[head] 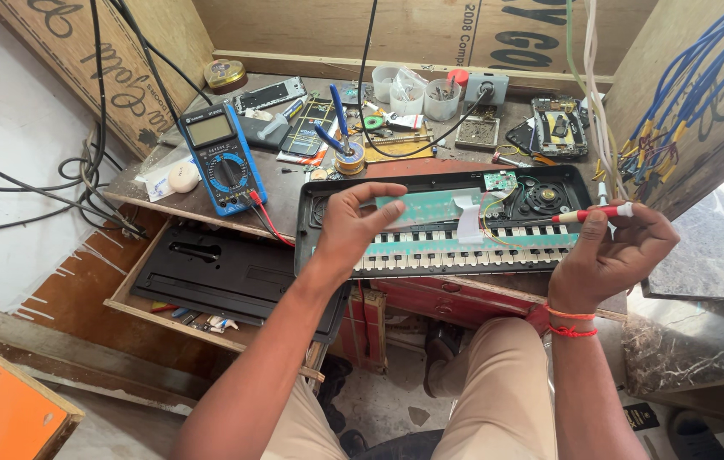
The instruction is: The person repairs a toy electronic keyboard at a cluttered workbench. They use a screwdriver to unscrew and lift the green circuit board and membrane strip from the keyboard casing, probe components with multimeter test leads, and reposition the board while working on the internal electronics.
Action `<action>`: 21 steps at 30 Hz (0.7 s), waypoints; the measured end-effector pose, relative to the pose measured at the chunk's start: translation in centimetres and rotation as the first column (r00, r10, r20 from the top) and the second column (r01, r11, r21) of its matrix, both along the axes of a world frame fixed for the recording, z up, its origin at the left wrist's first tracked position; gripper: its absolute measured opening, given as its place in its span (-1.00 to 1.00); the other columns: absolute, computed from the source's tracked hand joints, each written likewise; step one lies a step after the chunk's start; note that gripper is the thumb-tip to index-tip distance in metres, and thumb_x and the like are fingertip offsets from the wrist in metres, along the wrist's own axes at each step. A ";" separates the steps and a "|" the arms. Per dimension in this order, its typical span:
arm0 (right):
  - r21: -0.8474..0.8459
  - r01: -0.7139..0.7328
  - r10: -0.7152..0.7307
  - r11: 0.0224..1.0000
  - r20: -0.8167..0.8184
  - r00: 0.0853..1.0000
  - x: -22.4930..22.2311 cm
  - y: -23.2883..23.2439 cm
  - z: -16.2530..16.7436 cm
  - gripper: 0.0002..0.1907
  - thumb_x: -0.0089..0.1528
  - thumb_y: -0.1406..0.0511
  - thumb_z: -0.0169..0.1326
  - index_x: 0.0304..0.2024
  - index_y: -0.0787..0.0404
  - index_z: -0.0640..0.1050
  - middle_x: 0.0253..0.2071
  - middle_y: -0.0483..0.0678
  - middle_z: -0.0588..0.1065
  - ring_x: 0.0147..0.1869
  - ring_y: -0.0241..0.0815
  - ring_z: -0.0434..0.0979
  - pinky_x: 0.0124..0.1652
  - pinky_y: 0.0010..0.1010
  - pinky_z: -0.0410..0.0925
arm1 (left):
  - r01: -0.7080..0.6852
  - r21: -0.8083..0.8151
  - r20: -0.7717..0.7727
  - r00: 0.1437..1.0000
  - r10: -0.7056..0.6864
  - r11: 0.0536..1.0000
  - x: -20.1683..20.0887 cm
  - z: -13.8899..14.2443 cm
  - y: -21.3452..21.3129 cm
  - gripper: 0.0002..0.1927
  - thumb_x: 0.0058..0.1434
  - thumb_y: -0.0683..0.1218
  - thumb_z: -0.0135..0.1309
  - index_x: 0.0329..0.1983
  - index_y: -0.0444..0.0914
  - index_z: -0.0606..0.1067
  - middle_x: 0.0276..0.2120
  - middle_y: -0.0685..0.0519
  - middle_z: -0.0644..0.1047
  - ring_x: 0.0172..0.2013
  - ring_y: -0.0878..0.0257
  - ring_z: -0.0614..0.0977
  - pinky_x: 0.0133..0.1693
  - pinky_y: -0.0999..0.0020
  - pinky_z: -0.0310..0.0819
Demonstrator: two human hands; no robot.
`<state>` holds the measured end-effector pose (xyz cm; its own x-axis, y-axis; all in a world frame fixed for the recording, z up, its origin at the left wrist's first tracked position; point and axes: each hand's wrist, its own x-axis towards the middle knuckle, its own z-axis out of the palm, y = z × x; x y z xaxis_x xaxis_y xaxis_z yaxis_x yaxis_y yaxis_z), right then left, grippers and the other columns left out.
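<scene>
The left hand (352,223) rests half-curled, holding nothing, on the opened black keyboard (447,223) lying across the bench edge. The right hand (613,251) pinches a red probe (588,215) above its keys. A blue multimeter (221,158) lies left; lettered plywood boards (98,60) wall the bench.

Just one view here, from a head-worn cam looking steeply down and forward over a cluttered workbench (209,200). It sits close, so both forearms come in from the bottom edge and the person's knees show below. Plywood walls close off the top of the shot.
</scene>
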<state>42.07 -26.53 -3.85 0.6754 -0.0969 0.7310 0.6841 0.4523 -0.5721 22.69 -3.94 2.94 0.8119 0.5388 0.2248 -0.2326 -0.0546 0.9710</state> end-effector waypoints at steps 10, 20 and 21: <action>0.024 0.005 -0.005 1.000 0.002 1.000 0.0 0.0 0.0 -0.71 0.59 0.55 0.08 0.19 0.29 0.25 -0.02 -0.01 0.36 -0.05 -0.29 0.45 0.08 -0.44 0.54 | -0.076 0.171 -0.049 0.995 0.085 0.982 -1.6 0.3 -4.3 -0.76 0.25 -0.18 0.27 -0.02 -0.29 0.62 -0.33 0.03 0.64 -0.41 0.45 0.57 -0.40 0.55 0.39; -0.015 0.057 -0.057 0.998 0.021 0.998 0.4 -0.2 -0.4 -0.74 0.60 0.58 0.01 0.19 0.29 0.24 0.03 0.02 0.34 0.00 -0.27 0.43 0.07 -0.44 0.50 | -0.167 0.674 0.207 0.978 0.033 0.720 -3.0 2.0 -7.6 -0.75 0.17 -0.21 0.32 -0.06 -0.25 0.63 -0.16 0.03 0.64 -0.14 0.23 0.71 -0.08 0.38 0.63; -0.015 0.058 -0.057 0.998 0.020 0.998 0.4 -0.2 -0.5 -0.74 0.61 0.59 0.00 0.20 0.29 0.23 0.03 0.02 0.34 0.00 -0.27 0.43 0.07 -0.44 0.51 | -0.122 0.682 0.159 0.987 0.016 0.721 -3.1 2.1 -7.9 -0.75 0.18 -0.20 0.31 -0.06 -0.23 0.64 -0.15 0.03 0.65 -0.17 0.23 0.71 -0.13 0.39 0.64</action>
<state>42.50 -26.72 -4.31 0.6545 -0.1238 0.7459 0.7200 0.4031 -0.5649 19.61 -11.80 4.99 0.7124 0.2454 0.6574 -0.3242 -0.7158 0.6185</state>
